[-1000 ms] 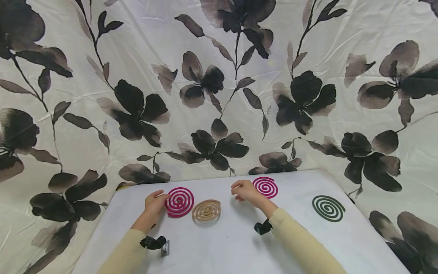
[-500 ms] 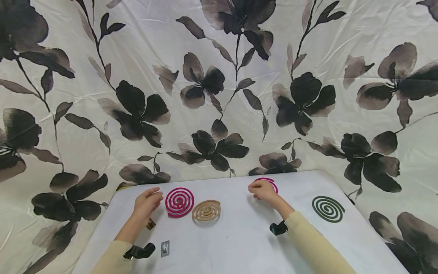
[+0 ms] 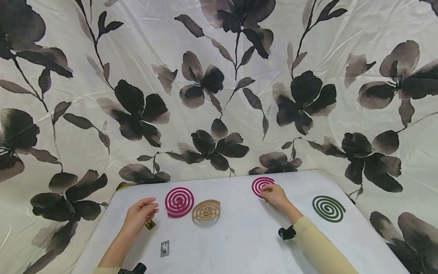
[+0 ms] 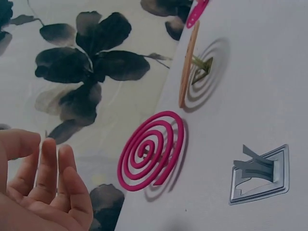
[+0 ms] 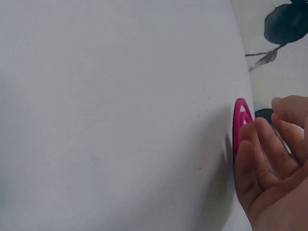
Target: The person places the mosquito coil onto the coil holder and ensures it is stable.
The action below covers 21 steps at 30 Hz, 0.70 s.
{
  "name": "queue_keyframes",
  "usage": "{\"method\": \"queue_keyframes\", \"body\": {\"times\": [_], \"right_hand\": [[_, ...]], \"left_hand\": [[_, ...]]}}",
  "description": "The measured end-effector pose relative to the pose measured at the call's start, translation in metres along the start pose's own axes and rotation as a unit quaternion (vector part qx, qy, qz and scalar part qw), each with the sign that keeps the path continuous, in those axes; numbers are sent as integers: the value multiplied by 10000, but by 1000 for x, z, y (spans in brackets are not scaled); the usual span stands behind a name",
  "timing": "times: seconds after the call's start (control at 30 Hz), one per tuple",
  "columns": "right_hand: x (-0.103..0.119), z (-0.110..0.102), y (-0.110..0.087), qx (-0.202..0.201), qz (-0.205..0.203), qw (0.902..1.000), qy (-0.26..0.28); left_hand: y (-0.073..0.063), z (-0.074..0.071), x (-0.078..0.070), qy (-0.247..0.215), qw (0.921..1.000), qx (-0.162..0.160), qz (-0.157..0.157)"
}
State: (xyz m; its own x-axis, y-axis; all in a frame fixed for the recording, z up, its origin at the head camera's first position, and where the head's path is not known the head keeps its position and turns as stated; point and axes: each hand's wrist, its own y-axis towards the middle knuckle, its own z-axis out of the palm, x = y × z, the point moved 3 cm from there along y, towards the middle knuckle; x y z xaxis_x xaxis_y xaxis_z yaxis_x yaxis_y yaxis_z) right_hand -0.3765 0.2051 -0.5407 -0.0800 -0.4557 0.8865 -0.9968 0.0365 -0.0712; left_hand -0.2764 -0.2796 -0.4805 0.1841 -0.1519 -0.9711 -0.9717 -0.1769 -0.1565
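Note:
Left of a pink mosquito coil (image 3: 179,202), my left hand (image 3: 138,215) hovers with relaxed fingers and holds nothing. That pink coil and the tan mosquito coil (image 3: 207,210) beside it are raised above the table; a brassy stand (image 4: 204,70) shows under the tan one in the left wrist view. My right hand (image 3: 275,195) is at a second pink mosquito coil (image 3: 258,185) near the table's back edge, overlapping its right side. In the right wrist view its fingers (image 5: 274,149) are loosely bent, thumb apart, right at the coil.
A flat green mosquito coil (image 3: 328,208) lies at the right. A silver metal coil stand (image 3: 165,248) with raised prongs sits at the front left, and a small gold stand (image 3: 150,225) is partly behind my left hand. Floral cloth (image 3: 219,95) hangs behind the white table (image 3: 232,243).
My left hand has drawn back from the left pink coil, left and toward me, uncovering the gold and silver stands. The right hand has moved right to the second pink coil.

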Motion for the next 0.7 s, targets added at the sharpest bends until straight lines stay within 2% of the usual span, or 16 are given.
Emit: {"method": "queue_keyframes", "body": {"times": [0.27,0.4,0.7], "right_hand": [[-13,-4,-2,-39,5,10000,-69],[-16,-5,-2,-7,3,10000,-82],[-17,-3,-8,8,-25,9997,-246]], "left_hand": [[-16,7,2,-63,10000,44,-38],[-20,16,6,5,9999,112,-63],[-25,40,18,-226,9995,210,-114]]}}
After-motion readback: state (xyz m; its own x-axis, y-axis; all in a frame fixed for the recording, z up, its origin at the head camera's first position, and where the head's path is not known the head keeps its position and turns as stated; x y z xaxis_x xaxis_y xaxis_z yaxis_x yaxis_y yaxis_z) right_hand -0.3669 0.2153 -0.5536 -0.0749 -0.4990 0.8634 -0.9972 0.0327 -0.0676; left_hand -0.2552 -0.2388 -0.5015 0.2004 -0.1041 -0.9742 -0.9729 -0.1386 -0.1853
